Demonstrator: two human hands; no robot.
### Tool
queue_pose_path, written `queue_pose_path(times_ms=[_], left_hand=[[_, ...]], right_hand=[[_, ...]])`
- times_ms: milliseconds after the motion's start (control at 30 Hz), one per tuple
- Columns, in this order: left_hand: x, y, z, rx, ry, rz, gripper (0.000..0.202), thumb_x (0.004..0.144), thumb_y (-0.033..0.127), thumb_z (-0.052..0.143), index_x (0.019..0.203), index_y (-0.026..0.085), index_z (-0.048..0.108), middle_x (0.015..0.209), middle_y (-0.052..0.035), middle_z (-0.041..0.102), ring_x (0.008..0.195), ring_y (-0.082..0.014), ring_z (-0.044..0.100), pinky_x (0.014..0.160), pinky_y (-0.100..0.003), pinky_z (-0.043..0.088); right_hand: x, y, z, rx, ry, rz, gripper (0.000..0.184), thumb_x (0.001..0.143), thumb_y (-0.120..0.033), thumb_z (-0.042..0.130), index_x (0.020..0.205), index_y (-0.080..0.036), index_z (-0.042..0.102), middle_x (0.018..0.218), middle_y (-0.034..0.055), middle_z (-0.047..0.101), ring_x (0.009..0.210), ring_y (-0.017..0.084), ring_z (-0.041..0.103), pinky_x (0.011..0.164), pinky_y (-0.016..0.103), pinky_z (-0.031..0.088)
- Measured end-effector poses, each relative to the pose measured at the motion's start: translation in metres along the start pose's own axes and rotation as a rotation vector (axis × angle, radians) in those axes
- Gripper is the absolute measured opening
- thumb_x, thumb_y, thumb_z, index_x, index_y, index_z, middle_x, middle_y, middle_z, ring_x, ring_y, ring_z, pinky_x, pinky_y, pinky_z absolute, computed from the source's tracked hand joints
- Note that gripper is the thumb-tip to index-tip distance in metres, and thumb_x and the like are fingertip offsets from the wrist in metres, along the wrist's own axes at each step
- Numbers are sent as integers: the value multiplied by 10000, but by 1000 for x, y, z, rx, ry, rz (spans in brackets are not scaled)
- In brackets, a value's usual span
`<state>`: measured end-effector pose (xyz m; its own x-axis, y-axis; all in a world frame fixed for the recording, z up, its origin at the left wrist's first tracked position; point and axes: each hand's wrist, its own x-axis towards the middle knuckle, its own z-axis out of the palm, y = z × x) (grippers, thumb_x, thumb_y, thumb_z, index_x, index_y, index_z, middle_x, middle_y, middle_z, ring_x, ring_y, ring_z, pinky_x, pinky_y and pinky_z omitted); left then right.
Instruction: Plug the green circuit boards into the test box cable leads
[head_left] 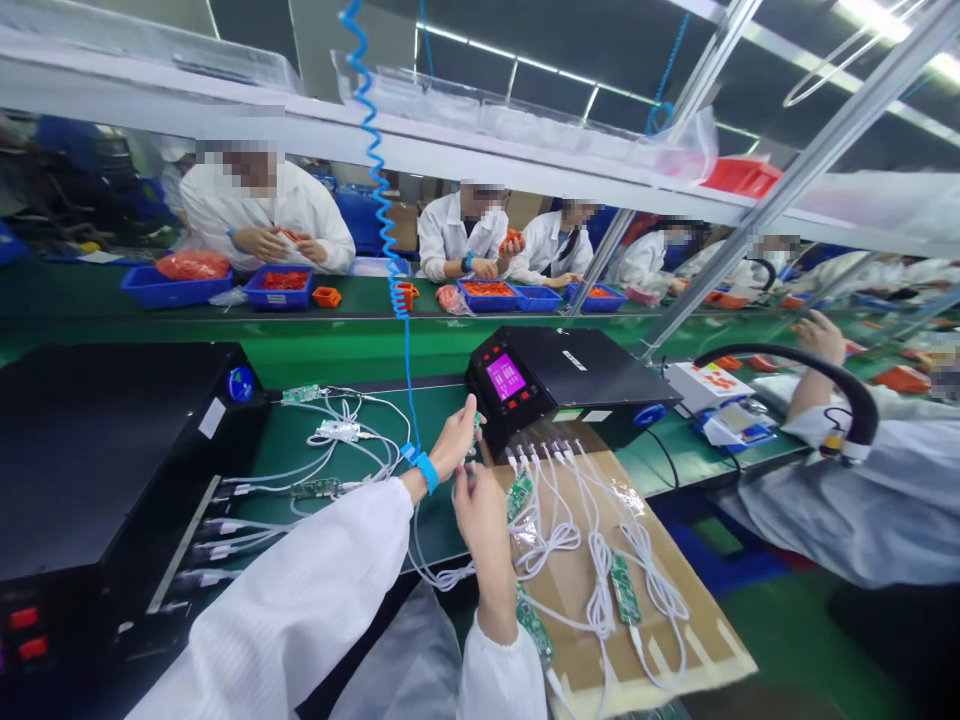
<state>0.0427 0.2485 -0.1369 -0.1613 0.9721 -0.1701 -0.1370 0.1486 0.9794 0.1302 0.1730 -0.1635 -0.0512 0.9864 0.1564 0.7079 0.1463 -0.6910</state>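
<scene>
My left hand [452,446], with a blue strap [421,466] round its wrist, grips a small green circuit board [477,424], mostly hidden by the fingers. Just below it, my right hand [484,515] has its fingers pinched together close to the board's lower end; what they hold is hidden. Beside my right hand, several green circuit boards [624,588] with white cables [600,590] lie on a brown cardboard sheet [697,610]. The cables run to the front of a black box [600,375] with a lit pink screen [506,376].
A second black box [112,440] stands at left, white cables leading from it to boards [301,394] on the green bench. A coiled blue cord [379,190] hangs down ahead. Across the bench, people in white coats work by blue trays [279,290]. Another person's sleeve [862,490] is at right.
</scene>
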Motion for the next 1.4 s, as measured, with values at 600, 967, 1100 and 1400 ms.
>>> queue_pose_path(times_ms=[600,967,1100,1400], left_hand=[[-3,21,-6,107,-128,-150,492,1071,599,329,917,179,536,612,24,502,548,-131,583,499,-217,461],[-33,9,29,563,-330,234,504,1028,639,362,849,213,562,735,16,618,684,-153,556,679,-278,417],[-44,8,38,558,-453,245,539,996,702,385,886,215,591,742,18,626,728,-165,579,716,-287,412],[-57,-8,64,418,-463,197,515,990,693,411,976,211,590,767,21,650,723,-157,591,694,-271,434]], right_hand=[[-24,19,-36,62,92,-23,519,968,-495,562,1367,-165,593,1288,172,612,695,190,661,763,380,560],[-8,69,-80,141,172,102,452,962,-568,490,974,-186,732,830,98,739,784,261,684,724,354,487],[-18,65,-88,353,233,158,477,939,-642,525,997,-196,683,947,98,750,892,252,698,823,375,523],[-21,57,-89,575,264,194,392,956,-554,495,897,-202,656,919,77,760,912,234,702,870,356,524]])
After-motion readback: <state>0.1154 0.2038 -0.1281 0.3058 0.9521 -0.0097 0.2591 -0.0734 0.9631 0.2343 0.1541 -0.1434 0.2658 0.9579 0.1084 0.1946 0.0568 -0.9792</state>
